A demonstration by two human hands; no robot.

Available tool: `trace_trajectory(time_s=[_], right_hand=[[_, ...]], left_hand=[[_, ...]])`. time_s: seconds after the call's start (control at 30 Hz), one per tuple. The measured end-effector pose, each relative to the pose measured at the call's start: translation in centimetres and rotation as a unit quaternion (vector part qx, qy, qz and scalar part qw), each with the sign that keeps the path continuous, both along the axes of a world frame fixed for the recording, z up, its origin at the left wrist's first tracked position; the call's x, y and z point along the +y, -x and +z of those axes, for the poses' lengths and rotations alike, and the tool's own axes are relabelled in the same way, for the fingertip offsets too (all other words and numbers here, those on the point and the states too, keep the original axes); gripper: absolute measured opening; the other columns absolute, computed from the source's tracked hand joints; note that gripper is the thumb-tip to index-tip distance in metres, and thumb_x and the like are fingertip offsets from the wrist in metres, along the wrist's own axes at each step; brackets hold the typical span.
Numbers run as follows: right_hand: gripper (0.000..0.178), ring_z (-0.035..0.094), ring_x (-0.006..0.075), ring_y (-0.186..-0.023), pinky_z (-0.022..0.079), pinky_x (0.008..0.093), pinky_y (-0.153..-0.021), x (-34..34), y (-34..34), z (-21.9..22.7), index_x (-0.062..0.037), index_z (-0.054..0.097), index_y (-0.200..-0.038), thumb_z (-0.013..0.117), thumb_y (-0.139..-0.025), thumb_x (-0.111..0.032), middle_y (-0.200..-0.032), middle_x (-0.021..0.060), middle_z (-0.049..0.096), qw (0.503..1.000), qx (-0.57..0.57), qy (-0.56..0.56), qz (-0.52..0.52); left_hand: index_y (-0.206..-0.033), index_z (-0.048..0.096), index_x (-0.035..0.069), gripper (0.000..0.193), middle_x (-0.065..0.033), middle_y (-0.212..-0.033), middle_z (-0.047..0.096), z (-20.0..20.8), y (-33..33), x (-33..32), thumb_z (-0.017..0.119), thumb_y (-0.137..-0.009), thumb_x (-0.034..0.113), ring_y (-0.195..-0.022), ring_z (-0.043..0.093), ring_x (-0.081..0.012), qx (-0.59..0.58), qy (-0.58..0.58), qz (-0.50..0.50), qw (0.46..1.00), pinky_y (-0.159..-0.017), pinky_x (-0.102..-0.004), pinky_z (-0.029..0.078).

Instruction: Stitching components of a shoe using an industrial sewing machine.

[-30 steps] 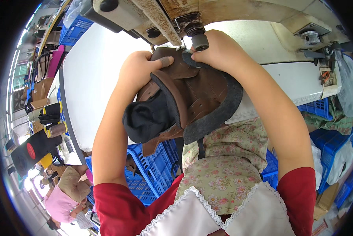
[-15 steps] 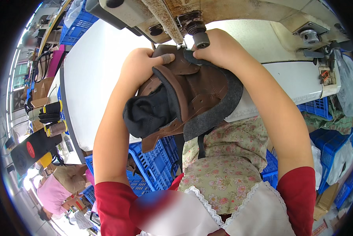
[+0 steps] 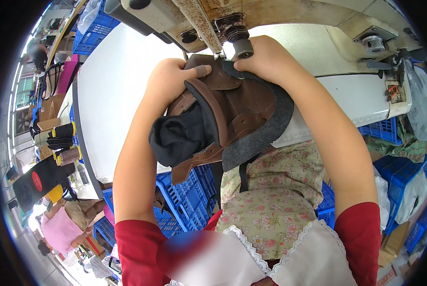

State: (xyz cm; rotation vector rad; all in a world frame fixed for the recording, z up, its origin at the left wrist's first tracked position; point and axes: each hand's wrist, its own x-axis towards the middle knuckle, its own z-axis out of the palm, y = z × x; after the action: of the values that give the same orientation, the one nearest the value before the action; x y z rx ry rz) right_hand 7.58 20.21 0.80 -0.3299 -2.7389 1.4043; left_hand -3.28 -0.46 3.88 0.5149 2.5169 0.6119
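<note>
A brown leather shoe upper with dark grey felt edging and a bunched black lining hangs over the front edge of the white table. Its far edge lies under the presser foot of a worn sewing machine. My left hand grips the upper left of the foot, a grey covering on its thumb, the other fingers partly hidden beneath. To the right of the foot, my right hand pinches the dark edging beside the machine's black knob; its fingertips are partly hidden.
Blue plastic crates stand below the table by my lap, with another blue crate at the right. Thread cones sit on the left. A co-worker in a pink top bends over at the lower left.
My hands and the shoe upper stay practically where they were. My right forearm has shifted slightly left, and the co-worker in pink has changed posture.
</note>
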Motion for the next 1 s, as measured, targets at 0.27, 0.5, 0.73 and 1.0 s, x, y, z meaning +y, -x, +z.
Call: trace_trajectory(time_s=[0.27,0.5,0.73,1.0], right_hand=[[0.019,0.067,0.025,-0.071,0.052,0.0374,-0.069,0.04,0.04,-0.35,-0.0078,0.075,-0.082,0.076,-0.067,-0.02,-0.075,0.011,0.07,1.0,0.008,0.023,-0.004],[0.018,0.067,0.0247,-0.071,0.052,0.0372,-0.068,0.02,0.14,-0.47,-0.0083,0.074,-0.082,0.076,-0.067,-0.019,-0.075,0.0105,0.07,1.0,0.004,0.03,-0.004],[0.018,0.067,0.0249,-0.072,0.053,0.0375,-0.069,0.1,0.16,-0.37,-0.0082,0.074,-0.081,0.076,-0.067,-0.02,-0.075,0.0104,0.07,1.0,0.007,0.008,0.004],[0.025,0.069,0.0271,-0.077,0.051,0.037,-0.075,0.43,0.3,-0.05,-0.005,0.075,-0.088,0.077,-0.073,-0.025,-0.08,0.0134,0.072,0.999,0.012,-0.008,0.03]], left_hand=[[-0.073,0.073,-0.001,0.05,-0.0086,-0.061,0.066,-0.17,0.05,-0.06,0.078,-0.074,0.048,-0.054,0.062,-0.018,-0.009,-0.012,0.004,1.0,-0.056,-0.0325,0.05],[-0.073,0.073,-0.001,0.049,-0.0083,-0.06,0.065,-0.05,-0.01,-0.1,0.078,-0.074,0.048,-0.054,0.062,-0.0175,0.007,-0.014,-0.01,1.0,-0.056,-0.0321,0.049],[-0.073,0.073,-0.001,0.049,-0.0089,-0.061,0.066,-0.18,0.02,-0.11,0.078,-0.074,0.048,-0.054,0.062,-0.0182,0.007,-0.009,-0.004,1.0,-0.056,-0.0323,0.05],[-0.072,0.073,-0.001,0.049,-0.0087,-0.06,0.065,-0.5,0.58,-0.11,0.08,-0.073,0.047,-0.052,0.061,-0.0176,0.001,-0.013,-0.011,1.0,-0.055,-0.0318,0.049]])
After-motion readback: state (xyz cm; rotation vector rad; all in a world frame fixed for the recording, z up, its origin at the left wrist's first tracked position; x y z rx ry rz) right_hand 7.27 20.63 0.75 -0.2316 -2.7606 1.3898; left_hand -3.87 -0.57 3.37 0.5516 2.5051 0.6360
